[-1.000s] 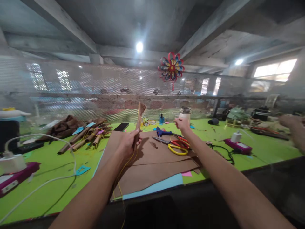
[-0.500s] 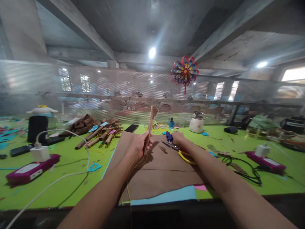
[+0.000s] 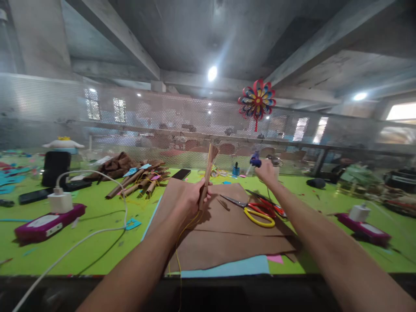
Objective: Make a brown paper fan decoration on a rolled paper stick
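My left hand (image 3: 196, 197) is closed round an upright bundle of folded brown paper (image 3: 209, 167), its top fanned out; a yellow string (image 3: 177, 255) hangs below it. Out to the right, my right hand (image 3: 266, 171) grips a dark blue glue gun (image 3: 255, 160), raised above the table and blurred. Beneath both hands lie brown paper sheets (image 3: 234, 247) over a light blue sheet (image 3: 227, 267). Scissors with yellow and red handles (image 3: 260, 216) rest on the brown paper, beside a small brown scrap (image 3: 224, 204). A second pair with red handles (image 3: 276, 209) lies just behind.
Rolled brown paper pieces (image 3: 130, 184) and a phone (image 3: 181, 174) lie at the back left. Purple power strips (image 3: 48, 225) stand at both sides, with a white cable (image 3: 125, 203) on the left. A perforated screen (image 3: 182, 112) bears a red paper flower (image 3: 258, 100).
My right hand has lifted the blue glue gun off the paper and moved it up and right, uncovering the scissors. My left hand still holds the bundle. The view has shifted slightly.
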`<state>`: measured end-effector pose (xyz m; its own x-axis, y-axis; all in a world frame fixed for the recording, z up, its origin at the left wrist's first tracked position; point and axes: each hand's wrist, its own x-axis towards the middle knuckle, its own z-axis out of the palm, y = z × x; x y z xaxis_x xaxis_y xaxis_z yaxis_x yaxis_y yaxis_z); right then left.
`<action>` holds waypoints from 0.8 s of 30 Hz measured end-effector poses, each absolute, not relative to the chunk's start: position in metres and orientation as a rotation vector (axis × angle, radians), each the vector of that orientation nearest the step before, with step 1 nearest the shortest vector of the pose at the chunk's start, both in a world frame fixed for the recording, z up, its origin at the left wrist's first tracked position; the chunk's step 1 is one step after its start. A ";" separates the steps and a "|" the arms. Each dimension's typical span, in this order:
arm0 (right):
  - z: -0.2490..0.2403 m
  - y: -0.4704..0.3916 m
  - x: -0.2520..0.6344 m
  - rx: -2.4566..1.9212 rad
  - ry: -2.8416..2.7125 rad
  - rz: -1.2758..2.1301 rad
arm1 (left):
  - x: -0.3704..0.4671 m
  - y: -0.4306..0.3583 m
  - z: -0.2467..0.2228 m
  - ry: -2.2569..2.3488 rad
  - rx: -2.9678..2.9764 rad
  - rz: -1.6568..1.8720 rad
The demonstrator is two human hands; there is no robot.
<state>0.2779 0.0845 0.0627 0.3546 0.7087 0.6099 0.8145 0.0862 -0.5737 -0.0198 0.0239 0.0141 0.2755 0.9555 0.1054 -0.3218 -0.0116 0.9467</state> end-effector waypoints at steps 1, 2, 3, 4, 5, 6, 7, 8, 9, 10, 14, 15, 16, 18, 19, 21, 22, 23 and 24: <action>0.064 0.080 0.279 -1.597 -1.341 -0.062 | -0.020 0.024 0.014 0.731 1.136 1.170; 0.063 0.075 0.277 -1.557 -1.333 -0.009 | -0.019 0.024 0.014 0.728 1.138 1.170; 0.061 0.069 0.272 -1.485 -1.336 0.074 | -0.019 0.024 0.013 0.726 1.140 1.168; 0.057 0.061 0.266 -1.405 -1.317 0.165 | -0.019 0.025 0.012 0.726 1.143 1.164; 0.052 0.053 0.257 -1.353 -1.327 0.226 | -0.019 0.025 0.011 0.727 1.147 1.156; 0.047 0.044 0.247 -1.265 -1.355 0.317 | -0.019 0.026 0.010 0.731 1.149 1.150; 0.043 0.034 0.236 -1.059 -1.381 0.538 | -0.019 0.026 0.009 0.739 1.151 1.147; 0.039 0.024 0.226 -0.884 -1.415 0.738 | -0.020 0.027 0.008 0.753 1.154 1.148; 0.036 0.014 0.218 -0.781 -1.443 0.878 | -0.020 0.027 0.007 0.767 1.156 1.149; 0.034 0.005 0.210 -0.725 -1.470 0.958 | -0.020 0.028 0.006 0.775 1.161 1.153; 0.032 -0.015 0.199 -0.773 -1.607 0.997 | -0.019 0.024 0.004 0.774 1.208 1.206; 0.031 -0.015 0.199 -0.807 -1.626 0.967 | -0.018 0.022 0.004 0.781 1.229 1.224; 0.030 -0.015 0.200 -0.832 -1.634 0.932 | -0.017 0.020 0.005 0.796 1.253 1.243; 0.028 -0.012 0.203 -0.856 -1.634 0.878 | -0.014 0.014 0.009 0.842 1.314 1.277; 0.027 -0.011 0.204 -0.862 -1.638 0.853 | -0.013 0.010 0.011 0.872 1.349 1.289; 0.025 -0.010 0.203 -0.874 -1.656 0.801 | -0.012 0.002 0.017 0.928 1.417 1.309; 0.025 -0.010 0.202 -0.882 -1.666 0.775 | -0.011 -0.003 0.019 0.945 1.448 1.314; 0.024 -0.011 0.200 -0.890 -1.679 0.754 | -0.011 -0.006 0.021 0.950 1.476 1.307; 0.023 -0.011 0.198 -0.893 -1.690 0.741 | -0.010 -0.010 0.023 0.946 1.496 1.297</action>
